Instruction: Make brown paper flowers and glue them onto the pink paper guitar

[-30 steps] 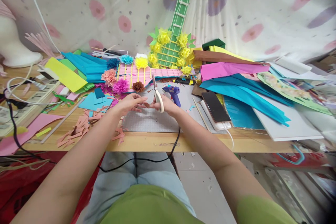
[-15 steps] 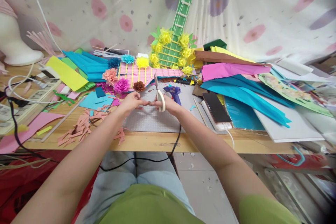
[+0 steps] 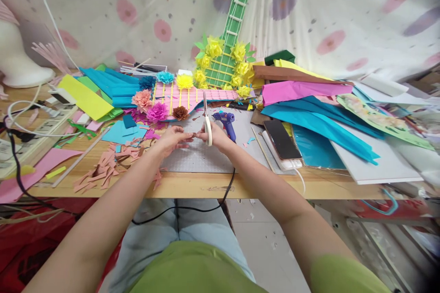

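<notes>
My right hand (image 3: 219,136) has white-handled scissors (image 3: 208,129) hooked on it, blades pointing up and away from me. Its fingertips meet those of my left hand (image 3: 173,139) around a small brown scrap (image 3: 194,135), too small to make out well; the left fingers are pinched on it. Both hands are above the grey cutting mat (image 3: 192,162). Just beyond the right hand lies a blue glue gun (image 3: 227,122). Behind the left hand is a pink paper guitar (image 3: 178,96) with paper flowers, among them a brown flower (image 3: 180,112).
Salmon paper scraps (image 3: 106,165) litter the table at left, near a power strip (image 3: 37,135). A phone (image 3: 282,139) rests on a white box at right, beside folded blue paper (image 3: 323,123). A green guitar neck (image 3: 232,32) with yellow flowers leans behind. A black cord (image 3: 227,192) hangs over the edge.
The view has shifted very slightly. Both hands stay together at nearly the same spot, with the scissors still in the right hand and the fingertips still pinched.
</notes>
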`<state>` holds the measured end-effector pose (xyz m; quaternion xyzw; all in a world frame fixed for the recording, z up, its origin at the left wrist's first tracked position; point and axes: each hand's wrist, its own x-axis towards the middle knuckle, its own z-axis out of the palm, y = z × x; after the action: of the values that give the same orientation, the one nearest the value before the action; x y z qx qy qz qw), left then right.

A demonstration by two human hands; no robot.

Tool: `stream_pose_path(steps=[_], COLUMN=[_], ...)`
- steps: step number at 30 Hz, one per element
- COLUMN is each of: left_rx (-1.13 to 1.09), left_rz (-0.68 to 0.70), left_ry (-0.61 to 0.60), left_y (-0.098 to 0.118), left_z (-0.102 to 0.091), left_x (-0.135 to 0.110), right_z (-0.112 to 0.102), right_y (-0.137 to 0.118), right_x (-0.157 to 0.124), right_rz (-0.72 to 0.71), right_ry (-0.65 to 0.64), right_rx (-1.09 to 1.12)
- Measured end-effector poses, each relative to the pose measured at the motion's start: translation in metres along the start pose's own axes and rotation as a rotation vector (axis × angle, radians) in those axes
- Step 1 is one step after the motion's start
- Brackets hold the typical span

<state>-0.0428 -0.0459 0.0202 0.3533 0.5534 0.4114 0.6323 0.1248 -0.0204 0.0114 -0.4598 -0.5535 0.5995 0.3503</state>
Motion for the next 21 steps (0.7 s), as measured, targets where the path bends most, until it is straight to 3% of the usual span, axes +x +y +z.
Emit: stream_pose_path(steps=[3,12,15,19,21], left_rx=[0.051,0.198,0.226,0.21,0.117], left_rz=[-0.004,0.144,0.184,0.189,0.211], left_ry=[-0.034,0.098,0.137,0.207,0.239], left_y=[0.001,0.01,0.013,0.016,0.017], left_z=[0.0,0.004,0.001,0.001,0.003], left_x=[0.0,0.003,0.005,0.01,0.013], right_z=[-0.002,-0.003,-0.011,-0.028,-0.036], right_y=[0.001,0.006,0.003,0.002,0.004], right_x=[0.0,0.002,-0.005,-0.01,-0.011], right_rz=[0.009,0.008,-0.002,0.207,0.262], right_ry=[0.001,0.07,-0.084,-0.455,-0.564], right_rx=[-0.008,-0.054,-0.008,0.166,0.199])
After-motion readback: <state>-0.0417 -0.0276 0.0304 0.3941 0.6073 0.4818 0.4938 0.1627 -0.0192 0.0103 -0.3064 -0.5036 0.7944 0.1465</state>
